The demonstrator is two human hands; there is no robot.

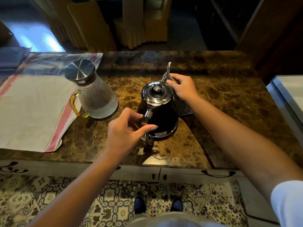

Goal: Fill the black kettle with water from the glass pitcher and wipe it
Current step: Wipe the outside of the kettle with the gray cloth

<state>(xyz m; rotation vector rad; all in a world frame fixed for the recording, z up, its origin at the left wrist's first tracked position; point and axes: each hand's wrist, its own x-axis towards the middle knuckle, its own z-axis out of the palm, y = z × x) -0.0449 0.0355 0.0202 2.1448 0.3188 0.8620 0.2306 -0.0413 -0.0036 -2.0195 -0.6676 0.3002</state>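
The scene is dim and warm. Pale daylight glares on the floor (37, 40) at top left. The kettle lid (155, 94) shines. Edges bend from the wide lens; the background is soft.

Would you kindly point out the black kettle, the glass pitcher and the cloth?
black kettle (161, 118), head view, on its dark body.
glass pitcher (96, 97), head view, on its textured wall.
cloth (182, 106), head view, on the grey fold beside the kettle.

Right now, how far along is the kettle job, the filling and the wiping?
Filling looks finished: the glass pitcher stands upright with its lid on, and the black kettle is lidded too, though its water level is hidden. Wiping is in hand: the left hand steadies the handle while the right hand presses a grey cloth by the spout. The near side seems left.
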